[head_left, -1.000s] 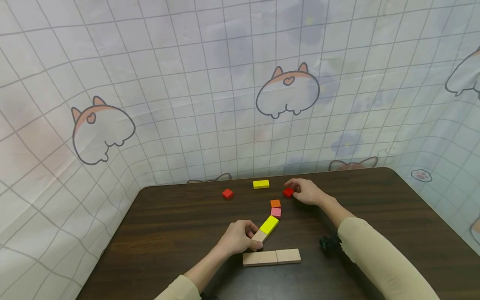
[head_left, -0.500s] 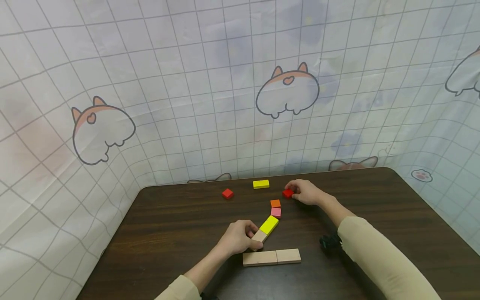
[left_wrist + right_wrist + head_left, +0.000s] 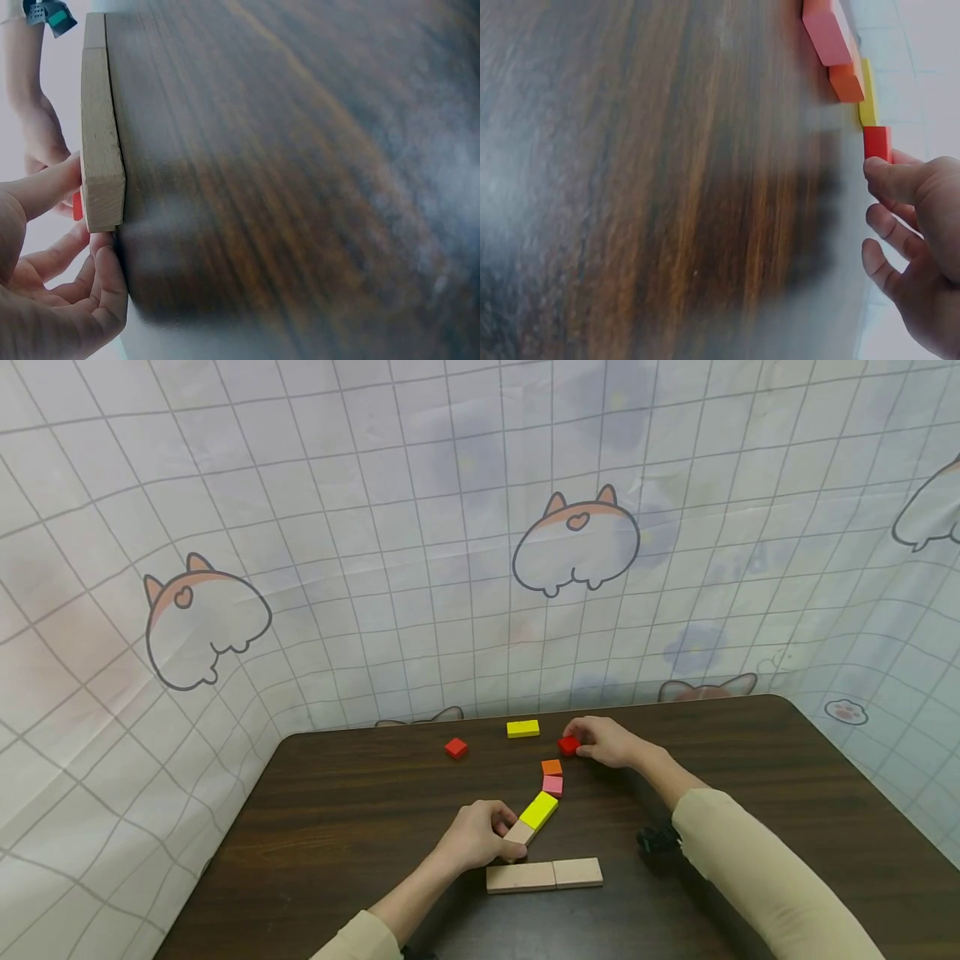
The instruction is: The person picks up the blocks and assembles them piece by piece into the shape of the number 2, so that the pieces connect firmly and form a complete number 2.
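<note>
My right hand pinches a small red block between thumb and fingers, near the far side of the table. In the right wrist view the same red block sticks out past the thumb tip. My left hand grips a plain wooden block at the near end of a curved line. Touching that block is a yellow block; a pink block and an orange block continue the curve away from me.
Two plain wooden blocks lie end to end in front, a left one and a right one. Farther back are another red block and a yellow block. A patterned cloth hangs behind the dark wooden table.
My right hand has shifted slightly left with the red block, bringing it closer to the orange block. The left hand and the other blocks have stayed where they were.
</note>
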